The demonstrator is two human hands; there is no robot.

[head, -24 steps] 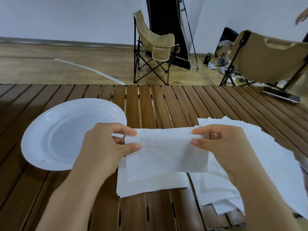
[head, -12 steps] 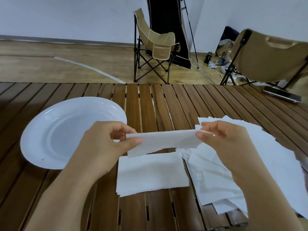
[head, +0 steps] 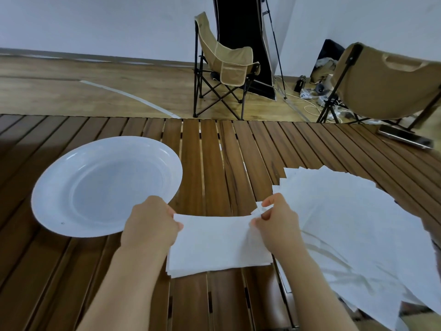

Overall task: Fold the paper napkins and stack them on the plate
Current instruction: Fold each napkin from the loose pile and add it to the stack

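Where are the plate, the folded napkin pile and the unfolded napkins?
plate [head: 71, 187]: head view, left rim.
folded napkin pile [head: 214, 247]: head view, top sheet's middle.
unfolded napkins [head: 358, 223]: head view, middle of the spread.

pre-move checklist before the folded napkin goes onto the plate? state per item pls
1. Left hand pinches folded napkin at its left end: ok.
2. Right hand pinches its right end: ok.
3. Napkin edges aligned: cannot tell, fingers hide the corners.
4. Plate holds no napkins: ok.
5. Folded stack on the plate: not ok, it lies on the table under the held napkin.
6. Unfolded pile apart from the plate: ok.
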